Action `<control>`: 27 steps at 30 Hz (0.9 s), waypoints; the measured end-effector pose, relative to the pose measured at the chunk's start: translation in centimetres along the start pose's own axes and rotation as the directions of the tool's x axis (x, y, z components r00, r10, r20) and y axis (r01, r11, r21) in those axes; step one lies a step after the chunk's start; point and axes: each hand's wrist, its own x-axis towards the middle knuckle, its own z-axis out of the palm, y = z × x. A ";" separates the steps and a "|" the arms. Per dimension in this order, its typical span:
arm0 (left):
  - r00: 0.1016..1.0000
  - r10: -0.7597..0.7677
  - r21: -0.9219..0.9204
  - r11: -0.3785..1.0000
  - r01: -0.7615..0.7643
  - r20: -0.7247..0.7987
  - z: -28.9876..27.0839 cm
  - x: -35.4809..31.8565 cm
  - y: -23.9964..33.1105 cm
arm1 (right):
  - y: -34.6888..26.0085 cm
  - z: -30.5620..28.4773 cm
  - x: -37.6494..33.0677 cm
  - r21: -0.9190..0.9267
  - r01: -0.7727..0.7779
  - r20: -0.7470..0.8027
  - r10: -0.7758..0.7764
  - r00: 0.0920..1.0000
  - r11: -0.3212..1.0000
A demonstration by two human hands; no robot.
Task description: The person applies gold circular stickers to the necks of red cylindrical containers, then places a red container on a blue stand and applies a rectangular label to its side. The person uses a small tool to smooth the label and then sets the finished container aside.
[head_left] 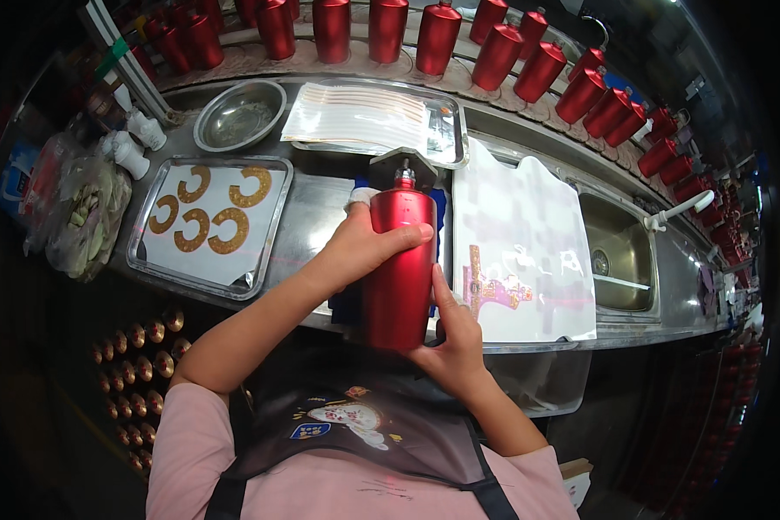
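A glossy red bottle [399, 290] with a metal neck is held between my two hands over the front edge of the bench. My left hand [361, 238] grips it near the shoulder, thumb lying across the front. Something white [361, 199], possibly a cloth, shows by the left fingers. Lower down, my right hand [456, 334] supports the bottle's right side and base. A grey angled bracket [416, 165] stands behind the neck, and dark blue cloth [347, 299] lies underneath. To the right, a pink and gold decal [503, 290] lies on a white sheet [529, 208].
At left, a metal tray [260, 282] carries several gold C-shaped decals. Behind are a metal bowl [234, 121] and a tray of striped strips [364, 113]. A sink [620, 251] with a white tap [689, 204] sits at right. Red bottles [442, 39] line a curved conveyor [355, 68] beyond.
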 end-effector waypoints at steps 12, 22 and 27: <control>0.943 0.330 0.245 0.919 -0.308 -0.053 0.5 -2.3 -0.4 | 1.4 1.2 1.5 -0.176 -0.016 0.020 0.020 1.000 0.984; 0.973 0.223 0.213 0.955 -0.205 -0.061 -1.4 -2.1 -1.7 | 0.2 -1.4 2.1 -0.104 -0.095 0.191 0.114 0.975 0.990; 0.991 0.103 -0.031 0.994 -0.101 0.086 -3.4 -1.0 -1.8 | 0.0 -0.3 2.5 -0.142 0.044 0.107 -0.028 0.994 0.989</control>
